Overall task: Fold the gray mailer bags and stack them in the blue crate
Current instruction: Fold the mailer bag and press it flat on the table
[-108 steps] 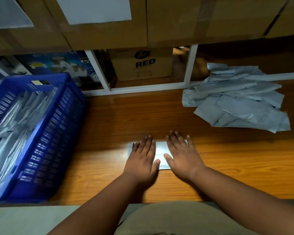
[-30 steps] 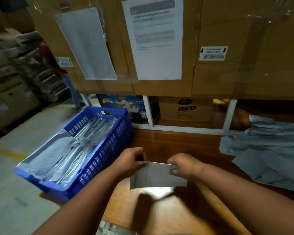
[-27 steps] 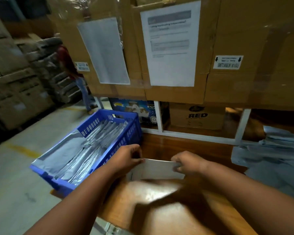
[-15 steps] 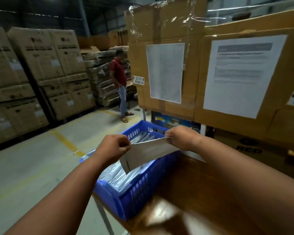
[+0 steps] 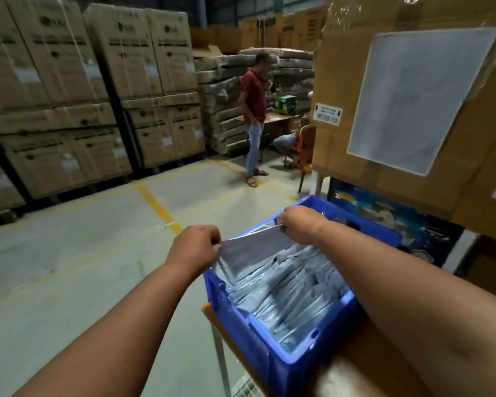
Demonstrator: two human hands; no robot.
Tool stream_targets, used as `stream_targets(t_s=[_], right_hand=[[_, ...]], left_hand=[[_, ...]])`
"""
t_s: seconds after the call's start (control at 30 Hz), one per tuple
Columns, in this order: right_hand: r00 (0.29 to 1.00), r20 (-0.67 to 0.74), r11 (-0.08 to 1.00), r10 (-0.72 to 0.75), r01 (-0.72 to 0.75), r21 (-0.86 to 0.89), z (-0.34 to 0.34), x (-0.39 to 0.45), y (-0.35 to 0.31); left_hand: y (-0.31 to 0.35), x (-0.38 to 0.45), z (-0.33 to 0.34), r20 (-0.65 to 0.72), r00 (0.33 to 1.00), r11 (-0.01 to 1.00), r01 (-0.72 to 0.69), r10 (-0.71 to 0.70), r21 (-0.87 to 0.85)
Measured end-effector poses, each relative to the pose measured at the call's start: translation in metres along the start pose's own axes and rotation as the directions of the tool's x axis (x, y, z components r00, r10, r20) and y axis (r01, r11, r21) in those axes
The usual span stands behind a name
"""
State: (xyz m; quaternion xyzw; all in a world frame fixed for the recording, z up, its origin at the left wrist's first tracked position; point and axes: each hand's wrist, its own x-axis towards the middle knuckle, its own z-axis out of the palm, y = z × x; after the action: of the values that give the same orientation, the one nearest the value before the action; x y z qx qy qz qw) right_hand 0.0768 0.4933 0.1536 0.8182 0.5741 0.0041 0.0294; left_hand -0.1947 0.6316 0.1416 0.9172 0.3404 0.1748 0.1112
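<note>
Stacking step: left hand and right hand each pinch a top corner of the folded bag, hanging mid-frame over the crate. Next, probably lower it onto the stack and release.

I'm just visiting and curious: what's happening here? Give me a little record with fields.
activity: lowering a folded gray mailer bag into the blue crate
left hand: pinches the bag's near corner
right hand: pinches the bag's far corner
crate contents: a stack of gray mailer bags, packed on edge
crate position: at the end of a wooden table
background: a person in a red shirt stands among stacked cartons
</note>
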Motion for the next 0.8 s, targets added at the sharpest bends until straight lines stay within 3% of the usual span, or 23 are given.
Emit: stream_targets(t_s=[0.33,0.6,0.8], right_hand=[[0.971,0.226,0.988,0.084,-0.051,-0.149,0.033,0.067,0.023],[0.975,0.223,0.998,0.015,-0.028,0.058,0.049,0.071,0.021],[0.971,0.237,0.99,-0.031,-0.004,0.144,0.045,0.07,0.017]], left_hand=[[-0.015,0.034,0.044,0.142,0.99,1.0,-0.005,0.003,0.008],[-0.006,0.034,0.049,0.18,0.984,0.963,-0.047,-0.001,0.264],[-0.006,0.031,0.04,0.177,0.984,0.973,-0.056,0.016,0.223]])
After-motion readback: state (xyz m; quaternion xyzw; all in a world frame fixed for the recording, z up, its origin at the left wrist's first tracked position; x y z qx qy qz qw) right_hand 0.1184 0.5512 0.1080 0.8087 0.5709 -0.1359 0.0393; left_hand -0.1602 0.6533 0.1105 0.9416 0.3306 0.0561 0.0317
